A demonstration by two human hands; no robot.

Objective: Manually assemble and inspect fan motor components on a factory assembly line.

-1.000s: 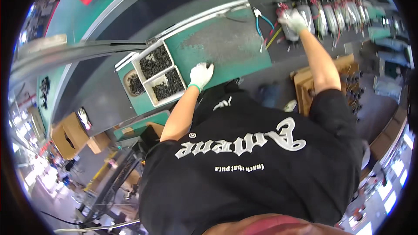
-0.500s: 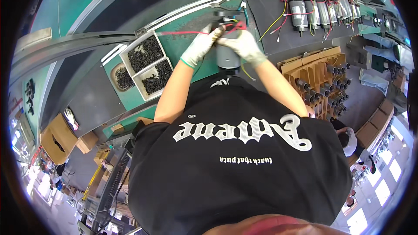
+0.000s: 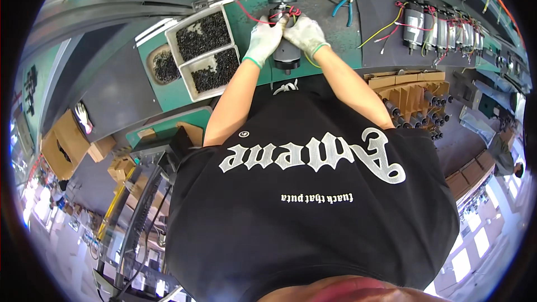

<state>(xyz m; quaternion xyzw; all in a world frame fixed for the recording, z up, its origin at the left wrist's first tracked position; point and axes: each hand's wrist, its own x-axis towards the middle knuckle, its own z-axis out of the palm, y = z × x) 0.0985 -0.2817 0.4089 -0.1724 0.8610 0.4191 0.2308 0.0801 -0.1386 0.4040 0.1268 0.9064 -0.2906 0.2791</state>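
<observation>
Head view | we are reaching both arms forward | left hand and right hand are pinching the motor's wires on the counter

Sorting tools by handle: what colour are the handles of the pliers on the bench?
Blue, on the pliers; seen in the head view.

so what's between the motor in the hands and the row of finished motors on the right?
In the head view, blue-handled pliers lie on the green mat between the held motor and the motor row, along with loose yellow and red wires.
</observation>
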